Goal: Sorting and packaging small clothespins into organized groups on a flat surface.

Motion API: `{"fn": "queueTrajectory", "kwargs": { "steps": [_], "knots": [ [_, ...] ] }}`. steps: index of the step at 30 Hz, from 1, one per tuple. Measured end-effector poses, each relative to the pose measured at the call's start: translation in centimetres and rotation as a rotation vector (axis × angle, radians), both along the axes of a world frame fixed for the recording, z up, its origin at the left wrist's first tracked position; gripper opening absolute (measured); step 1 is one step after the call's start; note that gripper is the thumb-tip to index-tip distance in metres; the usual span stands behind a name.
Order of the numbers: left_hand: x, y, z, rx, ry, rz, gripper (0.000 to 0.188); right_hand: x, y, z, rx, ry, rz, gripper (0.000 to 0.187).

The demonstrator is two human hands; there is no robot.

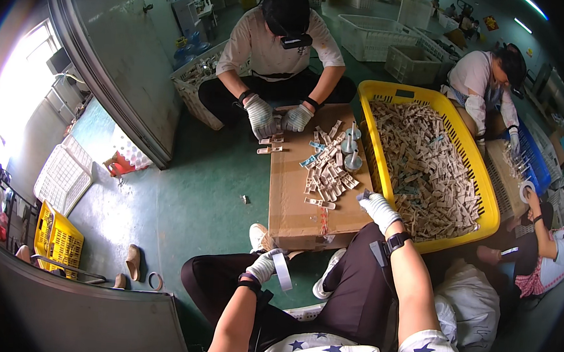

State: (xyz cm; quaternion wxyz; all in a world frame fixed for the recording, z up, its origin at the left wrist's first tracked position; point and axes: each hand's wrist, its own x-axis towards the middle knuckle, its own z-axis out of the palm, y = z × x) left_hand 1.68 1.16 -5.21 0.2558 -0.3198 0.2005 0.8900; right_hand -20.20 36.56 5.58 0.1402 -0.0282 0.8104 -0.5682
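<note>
Head view: our left hand (263, 267) has its fingers curled around what looks like a pale tape roll (282, 271), off the cardboard box's (286, 205) near side. Our right hand (381, 212) pinches a small grey piece (363, 195), too small to identify, near the yellow crate (488, 214). Progress, our read: early. Few clips (270, 150) set side by side far left; loose pile (324, 170) and crateful left. Roll's long axis runs far-near, near end leaning right; grey piece points far-left, axis unclear.

In view are the wearer's 2 gloved hands (262, 265) (380, 211), 3 co-workers (287, 44) nearby, 1 cardboard box (293, 206) in front, 1 clip pile (327, 172) on it, 1 big clip-filled yellow crate (490, 211) and 1 blue crate (534, 153).
</note>
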Motion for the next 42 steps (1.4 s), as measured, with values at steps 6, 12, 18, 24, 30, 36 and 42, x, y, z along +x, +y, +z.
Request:
{"fn": "queueTrajectory", "kwargs": {
  "steps": [6,12,18,24,30,36,42],
  "knots": [
    [0.2,-0.1,0.8,-0.002,-0.011,0.004,0.014,0.4,-0.8,1.2,0.177,0.036,0.039,0.012],
    [0.3,-0.2,0.7,-0.058,-0.002,0.008,0.012,0.5,-0.9,1.3,0.162,0.006,0.033,0.015],
    [0.3,-0.2,0.4,-0.025,0.004,0.007,0.011,0.0,-0.7,0.9,0.253,-0.002,0.086,0.017],
    [0.1,0.0,1.0,-0.031,0.019,-0.014,0.011,0.1,-0.9,1.5,0.354,0.006,0.150,0.019],
    [0.0,-0.1,0.5,0.015,0.014,-0.003,0.011,-0.4,-0.6,0.5,0.302,-0.011,0.105,0.016],
    [0.4,-0.6,0.4,0.022,0.038,0.004,0.012,-0.3,-0.9,0.7,0.319,0.026,0.128,0.015],
    [1.5,-0.5,3.3,-0.016,0.045,0.010,0.006,-0.1,-0.2,0.5,0.267,0.012,0.087,0.016]
  ]
}}
